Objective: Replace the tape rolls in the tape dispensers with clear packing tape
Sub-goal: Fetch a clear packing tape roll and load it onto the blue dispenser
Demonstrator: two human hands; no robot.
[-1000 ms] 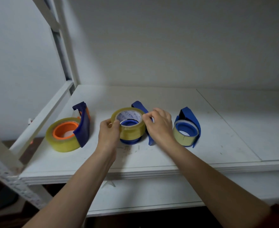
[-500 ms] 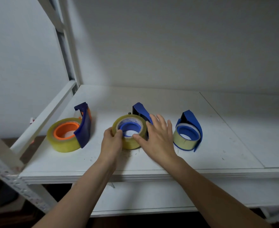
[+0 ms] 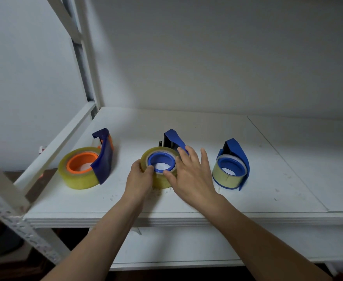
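Three blue tape dispensers lie flat on the white shelf (image 3: 186, 201). The middle dispenser (image 3: 171, 138) carries a thick clear yellowish tape roll (image 3: 162, 182) around its blue hub. My left hand (image 3: 140, 179) grips that roll's left side, thumb on its top edge. My right hand (image 3: 191, 175) lies flat with straight fingers against the roll's right side and the dispenser's blue arm. The left dispenser (image 3: 103, 157) has an orange hub and a thick clear roll (image 3: 75, 179). The right dispenser (image 3: 237, 157) holds a thinner clear roll (image 3: 225, 179).
A white metal shelf upright (image 3: 85, 57) and a slanted brace (image 3: 2, 189) stand at the left. The wall closes the shelf at the back. A lower shelf board (image 3: 176, 250) lies beneath. Bare shelf surface stretches to the right of the dispensers.
The clear roll went from raised above the middle dispenser's hub to seated down on it. My right hand let go of the roll's rim and flattened against its side.
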